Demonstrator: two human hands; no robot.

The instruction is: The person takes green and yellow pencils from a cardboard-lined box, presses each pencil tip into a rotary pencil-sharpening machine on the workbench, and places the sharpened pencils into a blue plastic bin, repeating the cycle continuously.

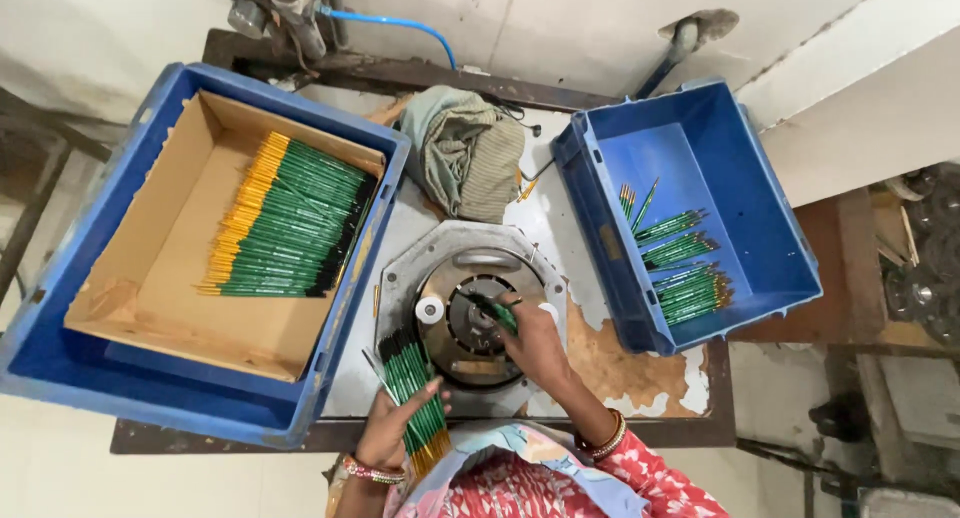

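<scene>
My left hand (388, 430) grips a bundle of green pencils (414, 390) with yellow ends, held near the table's front edge. Just right of it, my right hand (535, 343) pinches a single green pencil (500, 314) and holds its tip at the dark round opening of a grey metal machine (470, 313) set into the table. A small white roller (430, 311) sits on the machine's left side.
A blue crate (60, 368) at left holds a cardboard box (150, 278) with rows of green pencils (290, 223). Another blue crate (770, 268) at right holds a few pencil bunches (685, 268). A folded cloth (465, 153) lies behind the machine.
</scene>
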